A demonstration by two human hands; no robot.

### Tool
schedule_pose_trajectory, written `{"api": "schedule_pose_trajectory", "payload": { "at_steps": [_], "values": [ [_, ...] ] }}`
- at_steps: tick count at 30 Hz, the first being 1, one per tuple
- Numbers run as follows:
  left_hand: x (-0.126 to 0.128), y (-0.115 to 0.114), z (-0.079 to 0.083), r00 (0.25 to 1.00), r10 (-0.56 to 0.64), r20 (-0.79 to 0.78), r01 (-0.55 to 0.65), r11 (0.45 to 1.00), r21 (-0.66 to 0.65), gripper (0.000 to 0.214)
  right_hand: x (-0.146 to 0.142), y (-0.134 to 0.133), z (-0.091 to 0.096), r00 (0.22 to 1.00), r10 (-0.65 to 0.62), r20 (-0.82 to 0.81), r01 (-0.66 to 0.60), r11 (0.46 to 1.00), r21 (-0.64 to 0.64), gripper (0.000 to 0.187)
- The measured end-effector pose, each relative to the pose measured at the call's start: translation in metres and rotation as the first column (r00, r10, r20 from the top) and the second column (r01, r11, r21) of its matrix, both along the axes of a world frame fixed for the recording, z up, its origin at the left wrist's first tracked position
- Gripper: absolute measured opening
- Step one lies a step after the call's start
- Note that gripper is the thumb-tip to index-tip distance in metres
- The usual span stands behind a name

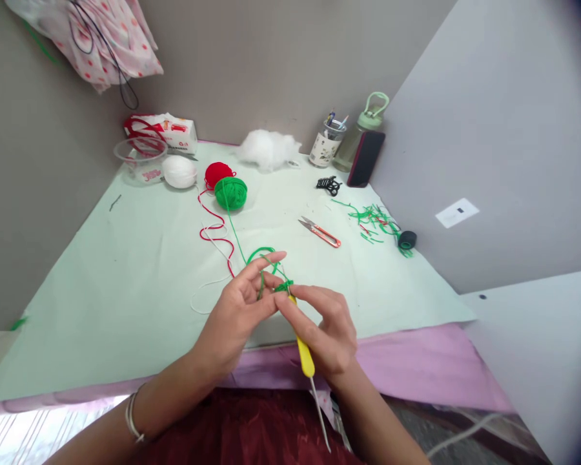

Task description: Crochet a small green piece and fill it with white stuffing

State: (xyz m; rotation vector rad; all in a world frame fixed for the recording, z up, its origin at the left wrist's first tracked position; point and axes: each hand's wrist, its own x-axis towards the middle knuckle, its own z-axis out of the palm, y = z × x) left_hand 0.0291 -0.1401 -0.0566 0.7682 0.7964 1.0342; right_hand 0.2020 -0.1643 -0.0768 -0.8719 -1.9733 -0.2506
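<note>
Left hand (pixel 237 303): thumb and fingers pinch the green stitched piece; index raised, green strand running over the fingers.
Right hand (pixel 326 323): thumb and index grip the yellow-handled hook (pixel 305 355) – metal rod out of the handle's lower end, toward the person.
Green stitched piece (pixel 283 287): between both hands' fingertips, at the hook's upper end; exact stitch hard to tell, small and partly covered.
Yarn balls: green ball (pixel 231 194) beyond the left hand, red ball (pixel 217 173) touching behind it, white ball (pixel 179 172) further left.
Snips (pixel 320 232): orange handles, ahead of the right hand.
Scraps (pixel 372 221): green and red, ahead-right of the right hand, beside a black roll (pixel 407 240).
Print: carton (pixel 181 135), far left beyond the left hand – red marks on white, maybe "Oi!"; clear tub (pixel 148 174) before it, red lettering, unreadable.
Cup (pixel 324 148): far beyond the right hand, flower-print label.
</note>
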Motion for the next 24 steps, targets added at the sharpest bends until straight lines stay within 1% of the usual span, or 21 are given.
{"api": "schedule_pose_trajectory", "payload": {
  "at_steps": [1, 2, 3, 4, 5, 7, 8, 9, 10, 11, 13, 15, 16, 18, 20, 21, 22, 23, 24],
  "values": [
    [0.0, 0.001, 0.0, 0.998, -0.037, 0.058, 0.041, 0.997, -0.071, 0.056, 0.0, 0.001, 0.0, 1.0, 0.012, -0.015, -0.013, 1.0, -0.006, 0.04],
    [-0.001, 0.002, 0.0, 0.992, -0.074, 0.106, 0.087, 0.988, -0.128, 0.055, 0.0, 0.002, 0.001, 0.997, 0.039, -0.067, -0.041, 0.999, -0.035, 0.038],
    [-0.003, 0.003, 0.0, 0.985, -0.102, 0.138, 0.124, 0.979, -0.163, 0.053, 0.001, 0.002, 0.002, 0.986, 0.059, -0.159, -0.074, 0.993, -0.088, 0.036],
    [-0.004, 0.005, -0.001, 0.981, -0.115, 0.153, 0.142, 0.974, -0.175, 0.049, 0.001, 0.003, 0.003, 0.958, 0.065, -0.279, -0.112, 0.981, -0.156, 0.033],
    [-0.006, 0.006, -0.001, 0.982, -0.114, 0.152, 0.139, 0.976, -0.168, 0.045, 0.002, 0.004, 0.005, 0.91, 0.054, -0.411, -0.157, 0.962, -0.222, 0.03],
    [-0.007, 0.007, -0.001, 0.99, -0.07, 0.119, 0.083, 0.99, -0.11, 0.039, 0.001, 0.006, 0.007, 0.772, 0.005, -0.636, -0.264, 0.912, -0.314, 0.024],
    [-0.007, 0.007, -0.001, 0.994, -0.045, 0.097, 0.052, 0.996, -0.069, 0.036, 0.001, 0.007, 0.008, 0.706, -0.012, -0.708, -0.318, 0.888, -0.331, 0.022],
    [-0.007, 0.007, -0.001, 0.996, -0.036, 0.078, 0.038, 0.999, -0.029, 0.036, -0.001, 0.008, 0.008, 0.656, -0.018, -0.754, -0.365, 0.868, -0.338, 0.021],
    [-0.006, 0.006, -0.001, 0.997, -0.041, 0.063, 0.041, 0.999, 0.01, 0.036, -0.002, 0.009, 0.009, 0.633, -0.013, -0.774, -0.402, 0.849, -0.342, 0.021],
    [-0.005, 0.005, -0.001, 0.997, -0.057, 0.052, 0.055, 0.998, 0.041, 0.036, -0.004, 0.01, 0.009, 0.634, -0.002, -0.773, -0.423, 0.836, -0.349, 0.02],
    [-0.004, 0.003, -0.001, 0.995, -0.097, 0.035, 0.094, 0.993, 0.072, 0.035, -0.007, 0.011, 0.01, 0.677, 0.022, -0.736, -0.416, 0.836, -0.358, 0.018],
    [-0.003, 0.002, 0.0, 0.995, -0.1, 0.004, 0.1, 0.992, 0.075, 0.033, -0.01, 0.009, 0.009, 0.727, 0.025, -0.687, -0.364, 0.862, -0.354, 0.019],
    [-0.003, 0.002, 0.0, 0.996, -0.082, -0.016, 0.083, 0.994, 0.074, 0.033, -0.011, 0.008, 0.009, 0.756, 0.019, -0.654, -0.327, 0.876, -0.353, 0.021],
    [-0.001, 0.002, 0.0, 0.999, -0.036, -0.038, 0.039, 0.997, 0.063, 0.038, -0.012, 0.004, 0.005, 0.83, 0.001, -0.558, -0.219, 0.92, -0.324, 0.028],
    [0.0, 0.002, 0.0, 1.0, -0.011, -0.009, 0.011, 1.0, 0.012, 0.048, -0.012, 0.001, 0.0, 0.92, -0.016, -0.392, -0.091, 0.963, -0.252, 0.036],
    [0.0, 0.003, 0.0, 0.999, -0.022, 0.026, 0.022, 0.999, -0.031, 0.05, -0.011, 0.0, -0.002, 0.949, -0.025, -0.315, -0.044, 0.977, -0.21, 0.041],
    [0.0, 0.003, 0.0, 0.996, -0.05, 0.07, 0.056, 0.995, -0.081, 0.05, -0.011, -0.001, -0.004, 0.962, -0.027, -0.272, -0.02, 0.986, -0.168, 0.043],
    [-0.001, 0.005, -0.001, 0.989, -0.087, 0.118, 0.102, 0.987, -0.126, 0.048, -0.009, -0.001, -0.004, 0.964, -0.019, -0.267, -0.023, 0.988, -0.155, 0.043],
    [-0.003, 0.006, -0.001, 0.979, -0.117, 0.164, 0.143, 0.977, -0.158, 0.043, -0.008, 0.0, -0.003, 0.952, -0.009, -0.307, -0.046, 0.984, -0.171, 0.04]
  ]
}}
